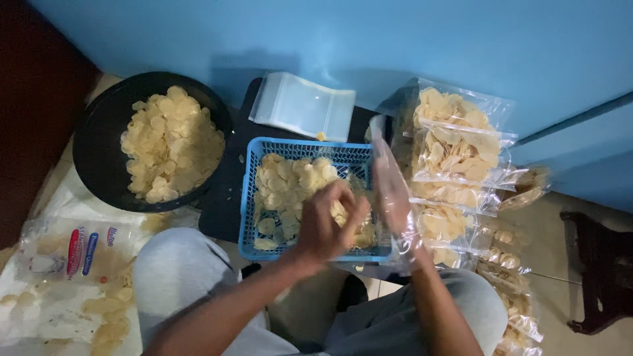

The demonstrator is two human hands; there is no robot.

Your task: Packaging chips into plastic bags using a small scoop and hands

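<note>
The left hand (330, 224) is closed in a loose pinch around a small clutch of pale round crackers (293, 181), lifted just above the heap they come from. That heap lies in a blue slotted plastic basket (249, 198) directly under the hand, with the basket's near rim just beneath the wrist. Immediately to the right of this grip, the right hand (399, 214) is wrapped inside a clear plastic bag (386, 165), fingers closed on the film and holding it upright; the bag's mouth stands just beside the pinched crackers. Whether the two hands touch cannot be told. Beyond the bag, further right, filled and sealed cracker bags (455, 148) are stacked in a leaning pile running down toward the person's knee. Behind the basket lies a flat stack of empty clear bags (303, 105) against the blue wall (395, 39). Well to the left of the grip sits a black round bowl (95, 145) heaped with more crackers. Nearer, at far left, lies an opened printed wrapper (72, 254) with loose crackers scattered about it.
</note>
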